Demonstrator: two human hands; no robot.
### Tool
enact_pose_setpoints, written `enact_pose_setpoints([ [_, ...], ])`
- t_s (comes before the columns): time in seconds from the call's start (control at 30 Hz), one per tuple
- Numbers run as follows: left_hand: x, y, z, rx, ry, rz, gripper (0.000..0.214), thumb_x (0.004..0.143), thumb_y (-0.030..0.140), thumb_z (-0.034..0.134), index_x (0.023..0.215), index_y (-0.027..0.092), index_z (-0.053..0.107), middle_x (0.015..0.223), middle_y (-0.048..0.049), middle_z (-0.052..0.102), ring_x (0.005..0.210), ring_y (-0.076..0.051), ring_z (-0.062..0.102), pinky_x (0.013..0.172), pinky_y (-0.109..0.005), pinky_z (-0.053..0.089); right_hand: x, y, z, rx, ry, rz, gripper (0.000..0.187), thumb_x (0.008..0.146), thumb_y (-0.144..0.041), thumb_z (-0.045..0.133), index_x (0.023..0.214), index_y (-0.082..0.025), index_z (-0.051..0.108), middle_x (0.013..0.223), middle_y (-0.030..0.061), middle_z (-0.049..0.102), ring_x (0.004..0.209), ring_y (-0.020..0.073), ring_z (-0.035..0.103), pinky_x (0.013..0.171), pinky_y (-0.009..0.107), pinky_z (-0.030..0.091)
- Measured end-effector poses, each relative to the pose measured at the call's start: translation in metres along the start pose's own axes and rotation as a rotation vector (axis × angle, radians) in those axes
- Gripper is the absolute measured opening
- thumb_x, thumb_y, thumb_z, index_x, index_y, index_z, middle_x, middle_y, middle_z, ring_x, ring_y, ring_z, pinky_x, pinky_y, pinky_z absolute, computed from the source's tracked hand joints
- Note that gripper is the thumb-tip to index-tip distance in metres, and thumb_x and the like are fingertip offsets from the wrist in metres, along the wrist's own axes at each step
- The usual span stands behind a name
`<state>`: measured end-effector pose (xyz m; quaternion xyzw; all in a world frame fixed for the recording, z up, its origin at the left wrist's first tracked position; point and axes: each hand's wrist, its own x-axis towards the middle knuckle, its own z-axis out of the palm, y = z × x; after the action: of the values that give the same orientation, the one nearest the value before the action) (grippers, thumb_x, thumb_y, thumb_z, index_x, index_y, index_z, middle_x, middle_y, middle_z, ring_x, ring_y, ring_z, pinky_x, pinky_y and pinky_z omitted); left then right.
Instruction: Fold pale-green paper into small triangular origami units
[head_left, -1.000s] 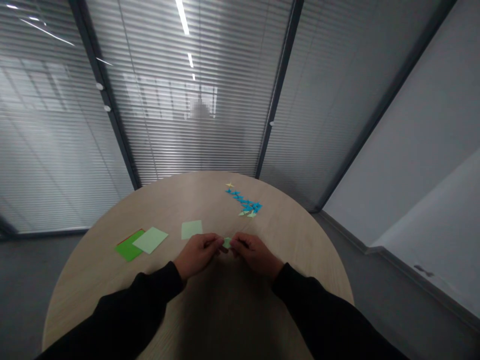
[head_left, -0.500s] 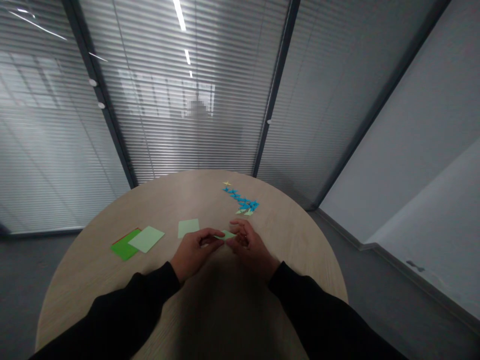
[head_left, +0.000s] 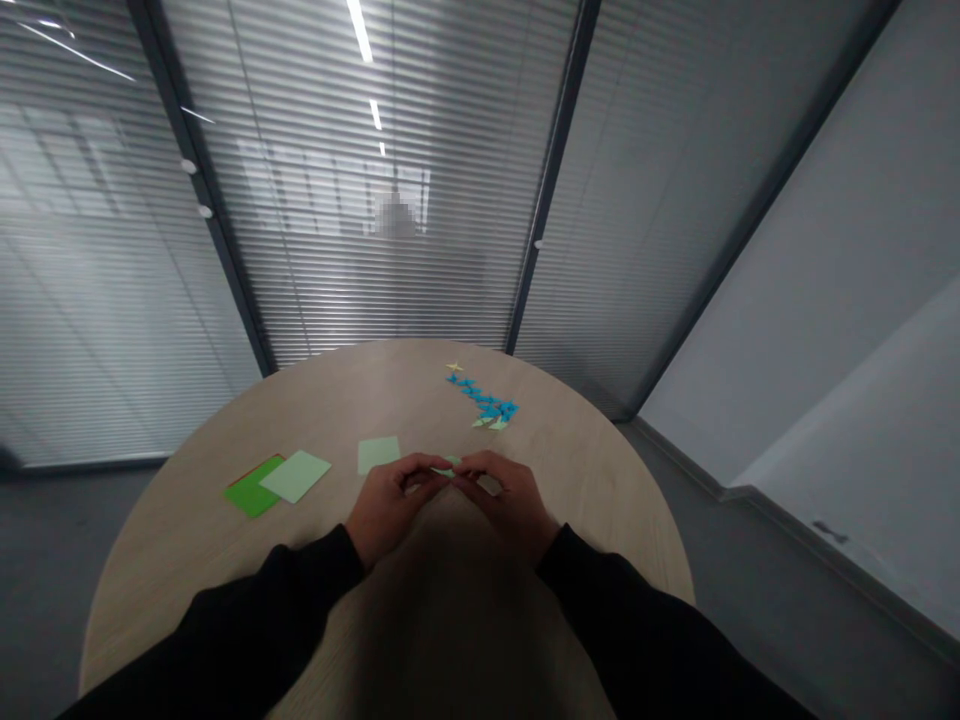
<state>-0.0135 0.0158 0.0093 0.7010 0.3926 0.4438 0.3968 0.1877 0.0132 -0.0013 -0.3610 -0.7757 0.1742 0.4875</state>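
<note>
Paper strip [head_left: 448, 468], pale green, sits between your hands near the close edge of the round wooden table [head_left: 600, 500]. Your fingers hide most of it; only a short sliver shows. Change from half a second ago: your hands have closed in, and your right hand, then curled and partly open, now arches over the strip. Your left hand [head_left: 394, 505] is nearly shut, with its fingertips pinching the strip's left end. Your right hand [head_left: 506, 495] is also nearly shut, on the right end, its fingertips almost meeting the left's. Exact grip is hidden, but both appear to have hold of the strip. A pale scrap [head_left: 489, 485] shows under your right hand; can't tell if it belongs to the strip. Toward the left edge, a pale green sheet [head_left: 295, 476] overlaps a bright green sheet [head_left: 251, 497]. A pale green square [head_left: 379, 454] lies just beyond your left hand. Near the far edge: blue folded paper pieces [head_left: 484, 402] in a chain, a small yellow paper star [head_left: 454, 367] at one end, pale green folded pieces [head_left: 485, 422] at the other. No brand, label or writing readable.
</note>
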Motion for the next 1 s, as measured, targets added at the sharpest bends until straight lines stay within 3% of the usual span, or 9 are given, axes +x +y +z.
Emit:
enact_pose_setpoints([
  [0.43, -0.001, 0.001, 0.002, 0.063, 0.049, 0.033, 0.017, 0.085, 0.034, 0.065, 0.093, 0.021, 0.073, 0.089, -0.0040, 0.077, 0.082, -0.020, 0.070, 0.078, -0.033, 0.055, 0.001, -0.009, -0.001, -0.062, 0.024, 0.021, 0.017, 0.093, -0.037, 0.061, 0.090, -0.024, 0.072, 0.086, 0.0043, 0.073, 0.080, 0.0186, 0.068, 0.075, 0.031, 0.052],
  [0.8, -0.004, 0.004, 0.007, -0.063, 0.009, -0.003, 0.023, 0.084, 0.039, 0.066, 0.091, 0.018, 0.068, 0.091, -0.0072, 0.076, 0.084, -0.020, 0.071, 0.078, -0.032, 0.056, 0.000, -0.018, -0.002, -0.184, 0.011, -0.111, 0.018, 0.098, -0.030, 0.051, 0.090, -0.023, 0.066, 0.085, 0.0059, 0.067, 0.082, 0.0190, 0.061, 0.076, 0.031, 0.049],
  [1.0, -0.004, 0.008, 0.008, -0.022, 0.028, 0.019, 0.020, 0.085, 0.037, 0.064, 0.090, 0.018, 0.068, 0.089, -0.0056, 0.076, 0.084, -0.019, 0.070, 0.078, -0.032, 0.055, 0.001, -0.020, 0.000, -0.165, 0.048, -0.132, 0.011, 0.095, -0.025, 0.054, 0.090, -0.024, 0.064, 0.085, 0.0056, 0.068, 0.081, 0.0194, 0.062, 0.075, 0.033, 0.052],
])
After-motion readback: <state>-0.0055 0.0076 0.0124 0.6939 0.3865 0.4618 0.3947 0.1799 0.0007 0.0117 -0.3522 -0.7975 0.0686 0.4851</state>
